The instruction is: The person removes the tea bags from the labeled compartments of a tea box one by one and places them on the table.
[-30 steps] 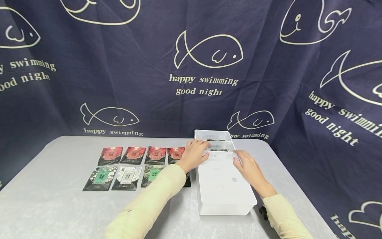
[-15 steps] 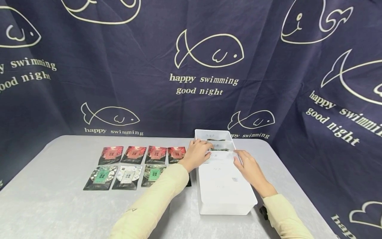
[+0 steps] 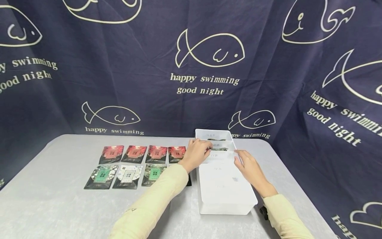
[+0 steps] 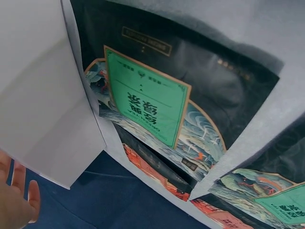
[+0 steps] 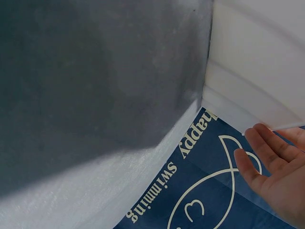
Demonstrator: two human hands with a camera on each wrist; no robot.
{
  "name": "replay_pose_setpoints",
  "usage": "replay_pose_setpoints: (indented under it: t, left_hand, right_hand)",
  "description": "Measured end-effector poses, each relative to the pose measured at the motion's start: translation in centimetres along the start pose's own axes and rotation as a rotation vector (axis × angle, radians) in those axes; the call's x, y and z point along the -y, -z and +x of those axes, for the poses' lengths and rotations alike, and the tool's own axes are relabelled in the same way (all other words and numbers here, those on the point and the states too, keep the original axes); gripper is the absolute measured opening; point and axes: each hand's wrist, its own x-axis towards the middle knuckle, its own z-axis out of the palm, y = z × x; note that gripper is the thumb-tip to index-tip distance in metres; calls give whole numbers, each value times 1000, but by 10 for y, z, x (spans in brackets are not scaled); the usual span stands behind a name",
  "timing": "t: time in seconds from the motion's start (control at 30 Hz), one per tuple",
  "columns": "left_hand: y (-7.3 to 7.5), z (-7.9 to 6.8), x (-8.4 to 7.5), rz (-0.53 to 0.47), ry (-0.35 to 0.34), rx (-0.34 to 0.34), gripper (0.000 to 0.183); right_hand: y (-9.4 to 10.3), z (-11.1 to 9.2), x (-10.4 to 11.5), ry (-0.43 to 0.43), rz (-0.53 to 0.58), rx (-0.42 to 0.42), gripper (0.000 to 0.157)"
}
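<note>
A long white compartment box (image 3: 228, 208) with handwritten labels stands on the right of the table. Dark tea sachets (image 3: 220, 149) show in its two rear compartments. My left hand (image 3: 195, 153) reaches over the box's left rim, its fingers over the second compartment from the back; its fingertips are partly hidden. My right hand (image 3: 249, 167) rests along the right rim, and the right wrist view shows its fingers loosely extended by the box wall. Left of the box lie red tea sachets (image 3: 134, 154) in a back row, with green ones (image 3: 101, 177) and a white one (image 3: 127, 177) in front.
My left sleeve (image 3: 155, 202) crosses over the front row and covers part of it. A small black object (image 3: 264, 212) shows beside the right sleeve. The grey table (image 3: 53, 212) ends at a dark blue curtain (image 3: 155, 73) printed with fish.
My left fingers have shifted slightly right and lower over the second compartment. The right hand stays at the rim, and the sachets on the table have not moved.
</note>
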Motion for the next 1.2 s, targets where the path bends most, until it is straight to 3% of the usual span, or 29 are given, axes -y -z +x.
replay_pose_setpoints:
  t: [0.37,0.73,0.93,1.2]
  left_hand:
    - [10,2,1,25,12,-118,11]
    - [34,10,-7,56,36,-272,10]
    - [55,11,-8,24,25,-278,10]
    - [79,0,-3,-18,15,-256,10]
  right_hand:
    - [1,1,1,1,-9,5,32]
    - [0,1,0,-6,-7,10,32]
    - [0,1,0,-12,-5,14,33]
    - [-1,1,0,-1,-6,7,33]
